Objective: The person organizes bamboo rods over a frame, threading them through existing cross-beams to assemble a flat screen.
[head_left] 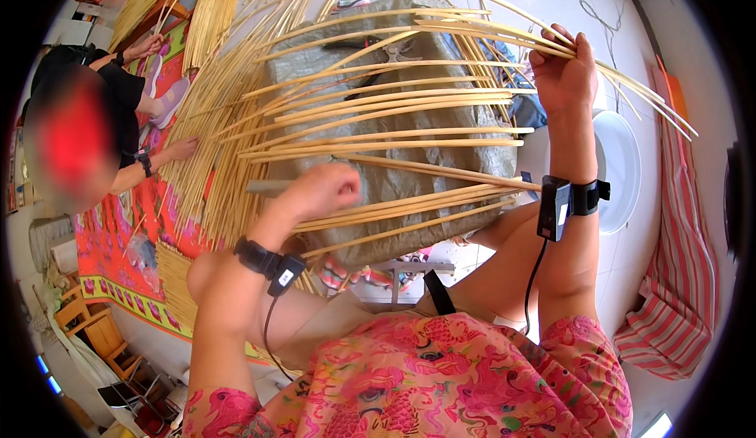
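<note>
**A:** What is shown at the far left?

**B:** A seated co-worker (87,131) is seen beside a heap of pale bamboo strips (209,123) spread over a red patterned mat (118,233) on the floor.

**A:** And the left hand?

**B:** The left hand (319,190) is closed around a grey knife handle (264,188), pressed against the strips laid across a grey woven sack (394,178) on the lap.

**A:** The right?

**B:** A bundle of long strips (504,33) is gripped in the raised right hand (563,76), their tips fanned out past a white basin (626,166) and a striped cloth (677,280).

**A:** Which step is in hand?

**B:** Sorting or trimming of strips over the sack is judged to be under way. A steady grip on the bundle and careful placing of the blade would be called for next.
</note>
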`<state>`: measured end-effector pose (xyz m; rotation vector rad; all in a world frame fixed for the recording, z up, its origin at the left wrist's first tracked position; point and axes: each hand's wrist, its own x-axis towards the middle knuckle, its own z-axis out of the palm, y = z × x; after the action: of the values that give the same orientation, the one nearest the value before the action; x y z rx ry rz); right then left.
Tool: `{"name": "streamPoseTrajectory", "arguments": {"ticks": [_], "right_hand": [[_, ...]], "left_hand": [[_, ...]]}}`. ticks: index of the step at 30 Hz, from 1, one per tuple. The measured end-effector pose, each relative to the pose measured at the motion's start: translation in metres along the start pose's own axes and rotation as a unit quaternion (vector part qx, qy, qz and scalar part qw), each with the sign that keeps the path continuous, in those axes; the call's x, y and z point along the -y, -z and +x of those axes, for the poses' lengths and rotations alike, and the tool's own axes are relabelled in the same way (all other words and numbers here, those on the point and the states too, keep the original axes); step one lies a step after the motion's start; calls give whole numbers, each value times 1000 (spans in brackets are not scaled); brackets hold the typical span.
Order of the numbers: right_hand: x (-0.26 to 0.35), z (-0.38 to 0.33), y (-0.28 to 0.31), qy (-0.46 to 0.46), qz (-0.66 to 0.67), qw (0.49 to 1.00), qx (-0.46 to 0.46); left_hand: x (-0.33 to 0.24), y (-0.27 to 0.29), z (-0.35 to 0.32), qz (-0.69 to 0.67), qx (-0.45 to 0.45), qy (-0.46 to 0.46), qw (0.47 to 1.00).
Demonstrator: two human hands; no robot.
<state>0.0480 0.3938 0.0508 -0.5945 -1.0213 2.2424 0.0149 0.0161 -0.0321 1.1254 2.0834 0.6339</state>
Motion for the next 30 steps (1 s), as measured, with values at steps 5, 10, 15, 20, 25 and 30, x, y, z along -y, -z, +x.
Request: {"name": "streamPoseTrajectory", "arguments": {"ticks": [5, 10, 15, 20, 25, 30], "right_hand": [[-2, 0, -1, -8, -13, 1000, -10], [-1, -9, -13, -1, -6, 999, -36], [0, -12, -15, 1, -6, 999, -40], [1, -7, -6, 3, -17, 1000, -12], [1, -8, -5, -2, -15, 1000, 4], [-1, -8, -6, -7, -16, 1000, 12]], "left_hand": [[-9, -26, -16, 55, 47, -23, 997], [-7, -21, -22, 88, -2, 26, 996], [4, -18, -20, 71, -47, 1, 996], [-6, -13, -13, 119, -141, -16, 983], [-19, -15, -20, 110, 86, 42, 989], [-7, -24, -33, 179, 129, 39, 974]]}}
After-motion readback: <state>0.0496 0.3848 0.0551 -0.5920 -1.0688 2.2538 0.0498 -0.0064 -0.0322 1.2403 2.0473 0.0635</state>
